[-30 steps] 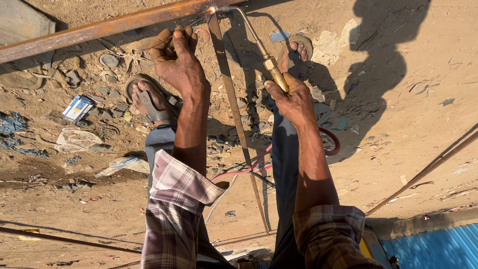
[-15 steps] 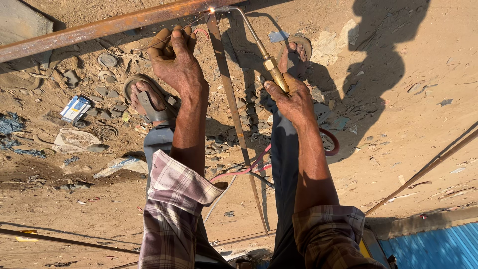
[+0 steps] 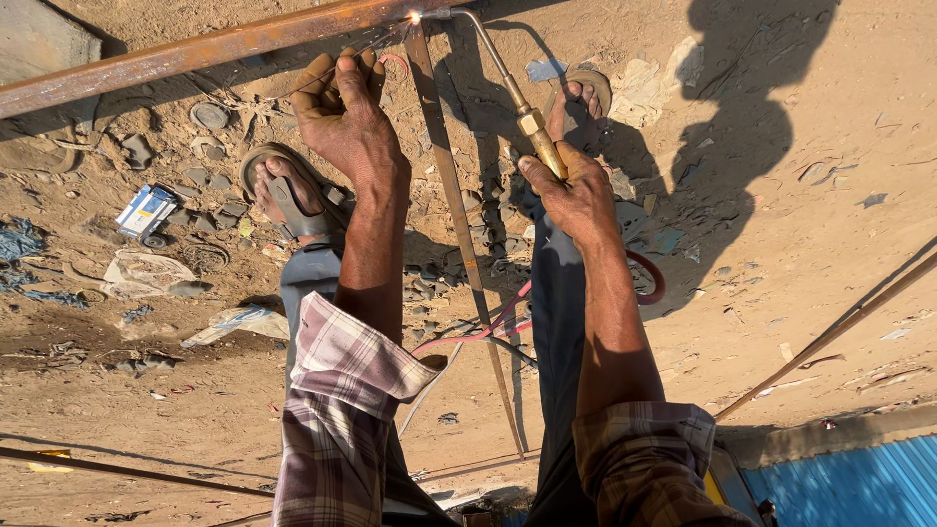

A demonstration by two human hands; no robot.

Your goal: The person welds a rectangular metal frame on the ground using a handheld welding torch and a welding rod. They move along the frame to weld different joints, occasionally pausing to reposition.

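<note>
My right hand (image 3: pixel 576 190) is wrapped tight round the brass grip of the torch (image 3: pixel 508 93), thumb on top, and the thin neck runs up and away from my knuckles to the flame (image 3: pixel 415 17), which sits right where the flat strip (image 3: pixel 454 210) meets the rusty bar (image 3: pixel 205 49). My left hand (image 3: pixel 342 112) is curled, fingers pinching a thin filler rod (image 3: pixel 337 60) whose far end slants toward the same bright spot. To do this well, I judge I should keep the tip steady on the joint, close without touching the metal, feed the rod in from the left at a low angle, and let both pieces heat evenly before adding filler. The bar lies just beyond my left fingertips, nearly touching, so there is little room that way; I would not push forward. The strip runs back between my forearms toward my body, so neither hand should cross inward. Below my left wrist is my sandalled foot (image 3: pixel 283 190); my other foot (image 3: pixel 581 98) sits just right of the torch. The hoses (image 3: pixel 488 332) trail under my right arm, a snag if I draw back fast. Out to the right of my right hand the ground is open sand.
</note>
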